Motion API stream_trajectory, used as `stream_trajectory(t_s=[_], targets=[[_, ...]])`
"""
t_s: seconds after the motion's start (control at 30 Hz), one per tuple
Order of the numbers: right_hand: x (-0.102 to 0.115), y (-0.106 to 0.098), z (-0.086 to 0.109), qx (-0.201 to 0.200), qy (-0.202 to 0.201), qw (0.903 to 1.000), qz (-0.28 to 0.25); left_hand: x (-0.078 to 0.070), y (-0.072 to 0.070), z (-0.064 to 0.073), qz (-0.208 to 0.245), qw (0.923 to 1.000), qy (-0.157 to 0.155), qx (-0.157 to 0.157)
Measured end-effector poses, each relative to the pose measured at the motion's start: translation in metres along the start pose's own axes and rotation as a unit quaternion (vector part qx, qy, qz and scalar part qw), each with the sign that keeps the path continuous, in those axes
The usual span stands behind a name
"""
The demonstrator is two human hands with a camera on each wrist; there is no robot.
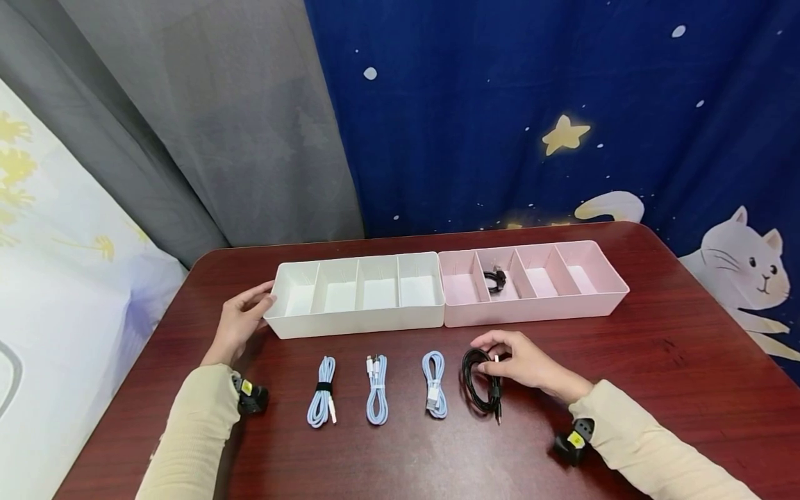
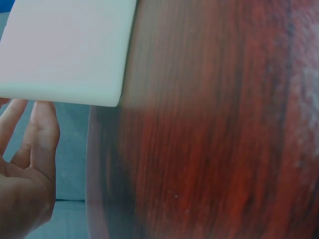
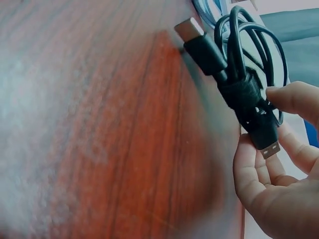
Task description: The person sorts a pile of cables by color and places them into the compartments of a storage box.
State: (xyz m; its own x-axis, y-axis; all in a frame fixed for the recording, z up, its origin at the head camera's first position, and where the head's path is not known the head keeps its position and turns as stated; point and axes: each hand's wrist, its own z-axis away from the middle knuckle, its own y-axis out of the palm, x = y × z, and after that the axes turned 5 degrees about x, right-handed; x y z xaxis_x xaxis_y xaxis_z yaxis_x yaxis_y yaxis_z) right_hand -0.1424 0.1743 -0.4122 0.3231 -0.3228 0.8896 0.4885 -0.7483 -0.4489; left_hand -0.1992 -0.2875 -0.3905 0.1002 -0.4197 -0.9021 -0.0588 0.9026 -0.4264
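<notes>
My right hand (image 1: 521,361) pinches a coiled black USB cable (image 1: 478,399) between thumb and fingers, in front of the pink box. In the right wrist view, the black cable (image 3: 238,92) shows two metal plugs and a dark strap around its coil. My left hand (image 1: 240,319) touches the left end of a white divided box (image 1: 362,323) with fairly straight fingers. The left wrist view shows the fingertips right at the edge of the white box (image 2: 62,50). Three coiled light-blue cables lie in a row: one with a black strap (image 1: 321,403), a middle one (image 1: 377,399), and a right one (image 1: 435,382).
The pink divided box (image 1: 537,308) stands end to end with the white one, and a small black cable (image 1: 496,280) lies in its second compartment from the left. Both stand on a dark red wooden table (image 1: 406,465). Behind the table's far edge hangs a blue curtain (image 1: 450,139).
</notes>
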Motion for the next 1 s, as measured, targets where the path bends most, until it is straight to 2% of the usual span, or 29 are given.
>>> stream_trajectory(t_s=[0.53,0.8,1.0], targets=[[0.007,-0.002,0.007,0.006,0.029,0.9985,-0.045,-0.001,0.000,0.000,0.002,1.0000,-0.007,-0.004],[0.009,-0.005,0.006,0.004,0.016,0.9989,-0.043,-0.001,0.000,0.001,0.002,1.0000,-0.004,0.000],[0.012,-0.006,0.007,-0.003,0.021,0.9977,-0.064,-0.001,0.000,0.001,0.002,1.0000,-0.004,-0.001]])
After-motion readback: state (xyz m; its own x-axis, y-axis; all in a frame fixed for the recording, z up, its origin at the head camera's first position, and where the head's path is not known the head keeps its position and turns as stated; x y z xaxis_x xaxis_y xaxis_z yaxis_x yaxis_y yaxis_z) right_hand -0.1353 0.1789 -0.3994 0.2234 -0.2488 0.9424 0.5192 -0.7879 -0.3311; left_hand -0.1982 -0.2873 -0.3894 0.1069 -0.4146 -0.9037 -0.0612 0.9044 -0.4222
